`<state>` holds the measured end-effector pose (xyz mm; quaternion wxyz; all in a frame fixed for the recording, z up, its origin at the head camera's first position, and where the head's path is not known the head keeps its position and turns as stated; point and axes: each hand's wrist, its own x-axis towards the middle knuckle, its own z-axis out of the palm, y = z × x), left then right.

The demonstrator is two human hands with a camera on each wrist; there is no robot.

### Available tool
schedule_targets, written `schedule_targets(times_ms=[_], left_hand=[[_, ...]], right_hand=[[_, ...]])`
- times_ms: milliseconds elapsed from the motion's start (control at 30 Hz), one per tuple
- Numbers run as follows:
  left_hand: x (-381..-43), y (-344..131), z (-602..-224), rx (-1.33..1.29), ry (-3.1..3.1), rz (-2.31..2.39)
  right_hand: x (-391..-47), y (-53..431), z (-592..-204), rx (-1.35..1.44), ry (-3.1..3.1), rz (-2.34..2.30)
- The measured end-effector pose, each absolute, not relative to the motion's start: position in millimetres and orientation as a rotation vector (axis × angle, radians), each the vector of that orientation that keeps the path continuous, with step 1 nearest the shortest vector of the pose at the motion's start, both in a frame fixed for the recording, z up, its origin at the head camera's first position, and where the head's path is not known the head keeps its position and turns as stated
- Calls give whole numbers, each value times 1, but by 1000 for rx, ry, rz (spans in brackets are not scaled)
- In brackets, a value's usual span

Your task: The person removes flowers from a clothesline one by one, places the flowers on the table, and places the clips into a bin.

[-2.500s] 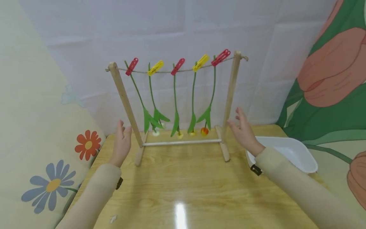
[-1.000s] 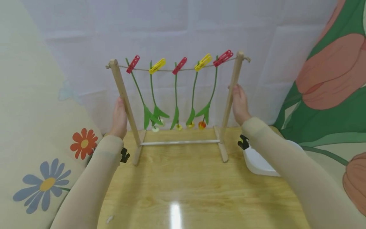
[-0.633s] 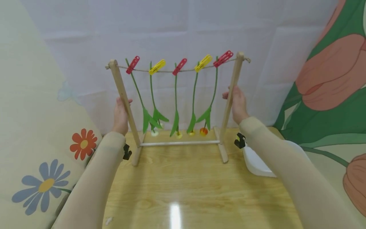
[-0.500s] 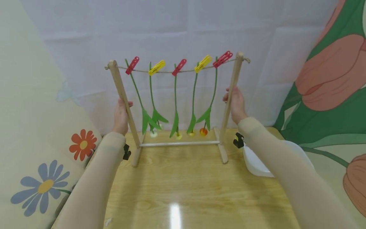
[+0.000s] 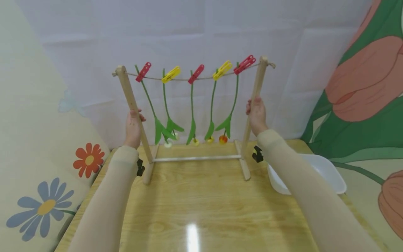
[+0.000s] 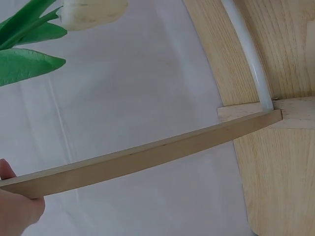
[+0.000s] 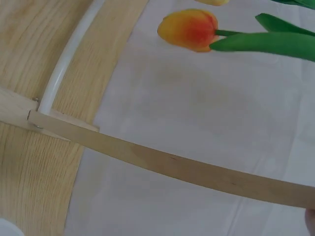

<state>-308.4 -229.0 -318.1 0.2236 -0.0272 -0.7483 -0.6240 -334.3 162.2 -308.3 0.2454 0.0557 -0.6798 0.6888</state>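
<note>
A wooden rack (image 5: 127, 89) stands on the table, a string tied between the tops of its two posts. My left hand (image 5: 133, 130) grips the left post about halfway up, fingers curled round it; its thumb (image 6: 19, 211) lies along the post in the left wrist view. On the other side my right hand (image 5: 258, 117) holds the right post the same way. Several clothespins, red (image 5: 196, 74) and yellow (image 5: 222, 70), clip artificial tulips upside down to the string. An orange tulip (image 7: 189, 30) hangs nearest the right post, a white tulip (image 6: 93, 12) nearest the left.
A white plastic basin (image 5: 327, 171) sits on the wooden table (image 5: 195, 199) to the right of the rack. A white rod (image 5: 196, 158) joins the posts low down. White cloth (image 5: 176, 21) hangs close behind; flower-printed panels flank both sides.
Both hands have come from beside the rack up to its posts, and their fingers have curled round them. The tulips swing slightly. The rack appears a little further left in view.
</note>
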Motion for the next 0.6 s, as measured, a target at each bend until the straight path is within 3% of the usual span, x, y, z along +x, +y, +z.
schedule_targets(times_ms=[367, 600], left_hand=[[-307, -229, -314, -77, -2069, -1760], [-313, -229, -320, -77, -2077, -1736]], right_hand=[[-317, 153, -292, 165, -1820, 1911], [-334, 158, -306, 170, -1759, 1874]])
